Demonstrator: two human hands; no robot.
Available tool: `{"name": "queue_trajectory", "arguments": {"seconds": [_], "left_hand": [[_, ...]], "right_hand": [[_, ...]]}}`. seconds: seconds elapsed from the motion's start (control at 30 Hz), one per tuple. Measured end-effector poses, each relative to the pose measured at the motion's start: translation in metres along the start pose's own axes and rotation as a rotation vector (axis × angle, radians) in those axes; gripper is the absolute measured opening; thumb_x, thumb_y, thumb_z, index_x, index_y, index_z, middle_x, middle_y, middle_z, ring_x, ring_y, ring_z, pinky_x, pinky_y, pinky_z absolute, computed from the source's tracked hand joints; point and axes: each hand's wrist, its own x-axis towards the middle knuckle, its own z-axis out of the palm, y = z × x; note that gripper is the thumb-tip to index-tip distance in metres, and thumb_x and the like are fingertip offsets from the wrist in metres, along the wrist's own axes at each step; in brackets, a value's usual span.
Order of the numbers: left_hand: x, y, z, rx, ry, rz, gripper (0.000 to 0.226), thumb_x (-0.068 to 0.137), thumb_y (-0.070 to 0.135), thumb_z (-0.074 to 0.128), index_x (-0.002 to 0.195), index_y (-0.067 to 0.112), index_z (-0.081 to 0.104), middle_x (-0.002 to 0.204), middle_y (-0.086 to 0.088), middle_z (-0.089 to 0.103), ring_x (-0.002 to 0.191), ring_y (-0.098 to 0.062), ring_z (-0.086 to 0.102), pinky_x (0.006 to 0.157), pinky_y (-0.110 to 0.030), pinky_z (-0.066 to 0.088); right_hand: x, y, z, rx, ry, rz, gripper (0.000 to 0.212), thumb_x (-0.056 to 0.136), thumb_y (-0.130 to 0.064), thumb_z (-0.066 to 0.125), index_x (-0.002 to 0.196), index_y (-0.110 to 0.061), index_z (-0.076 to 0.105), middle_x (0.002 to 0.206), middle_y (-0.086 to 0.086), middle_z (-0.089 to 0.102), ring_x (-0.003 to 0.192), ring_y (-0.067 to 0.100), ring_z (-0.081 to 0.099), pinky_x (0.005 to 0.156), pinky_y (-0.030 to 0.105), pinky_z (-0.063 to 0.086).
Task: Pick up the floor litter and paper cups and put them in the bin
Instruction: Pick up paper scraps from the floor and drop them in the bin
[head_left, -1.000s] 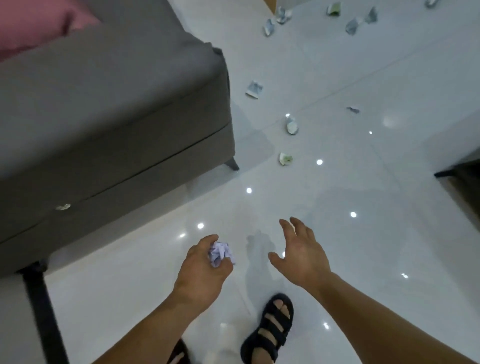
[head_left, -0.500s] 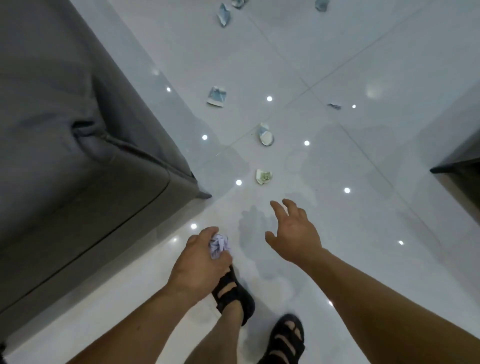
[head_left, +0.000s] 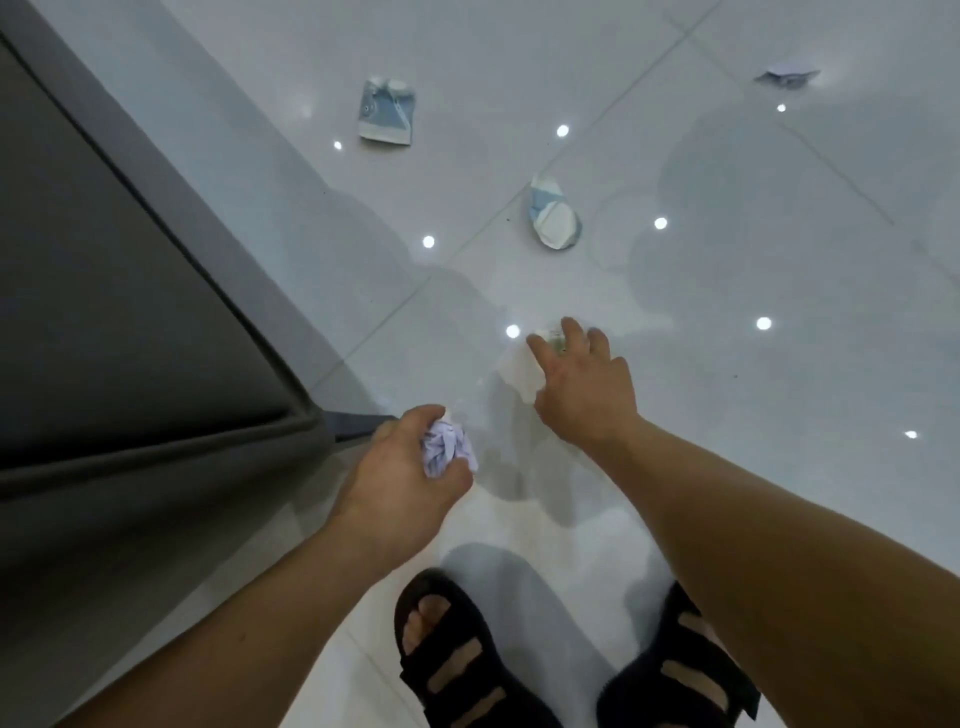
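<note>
My left hand (head_left: 400, 483) grips a crumpled pale lilac paper ball (head_left: 445, 451) just in front of the sofa's corner. My right hand (head_left: 582, 384) is stretched down over a crushed white paper cup (head_left: 519, 373) on the floor, thumb and fingers spread on either side of it. Most of that cup is hidden under the hand. Farther off lie a crushed blue-and-white cup (head_left: 553, 221), a flattened blue-and-white cup (head_left: 387, 111) and a small paper scrap (head_left: 787, 78). No bin is in view.
A grey sofa (head_left: 130, 312) fills the left side, and its dark leg (head_left: 358, 422) sticks out near my left hand. The glossy white tile floor (head_left: 779, 312) reflects ceiling lights. My feet in black sandals (head_left: 457, 660) stand at the bottom.
I have stepped forward and bent down. My right hand has dropped onto the nearest crushed cup. The left hand still holds the paper ball.
</note>
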Motion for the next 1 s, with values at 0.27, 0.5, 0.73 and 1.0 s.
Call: {"name": "queue_trajectory", "arguments": {"seconds": [0.27, 0.5, 0.73, 1.0], "left_hand": [[-0.03, 0.043, -0.014, 0.057, -0.061, 0.015, 0.055, 0.083, 0.032, 0.065, 0.135, 0.028, 0.048, 0.122, 0.002, 0.054, 0.1, -0.009, 0.054, 0.083, -0.021, 0.039], [-0.137, 0.155, -0.072, 0.123, -0.139, 0.146, 0.055, 0.085, 0.032, 0.064, 0.136, 0.025, 0.046, 0.125, 0.0, 0.052, 0.103, -0.012, 0.056, 0.084, -0.023, 0.04], [-0.267, 0.278, -0.13, 0.188, -0.285, 0.43, 0.053, 0.084, 0.032, 0.063, 0.133, 0.022, 0.047, 0.12, -0.001, 0.057, 0.108, -0.017, 0.059, 0.097, -0.033, 0.046], [-0.406, 0.365, -0.168, 0.369, -0.375, 0.71, 0.053, 0.083, 0.033, 0.062, 0.132, 0.019, 0.047, 0.122, -0.003, 0.059, 0.106, -0.016, 0.061, 0.099, -0.036, 0.045]], "right_hand": [[-0.076, 0.025, -0.013, 0.183, -0.013, -0.015, 0.031, 0.094, -0.016, 0.045, 0.121, -0.021, 0.059, 0.107, 0.003, 0.056, 0.097, 0.024, 0.052, 0.064, 0.03, 0.034], [-0.201, 0.057, -0.154, 0.447, 0.103, 0.127, 0.029, 0.096, -0.021, 0.045, 0.117, -0.022, 0.064, 0.103, 0.001, 0.058, 0.09, 0.02, 0.055, 0.065, 0.027, 0.035], [-0.356, 0.078, -0.301, 0.535, 0.202, 0.266, 0.028, 0.095, -0.021, 0.047, 0.117, -0.019, 0.064, 0.111, 0.001, 0.054, 0.09, 0.022, 0.059, 0.07, 0.026, 0.041], [-0.546, 0.07, -0.384, 0.631, 0.495, 0.518, 0.031, 0.094, -0.025, 0.053, 0.122, -0.023, 0.065, 0.108, 0.0, 0.048, 0.089, 0.019, 0.056, 0.073, 0.025, 0.044]]}}
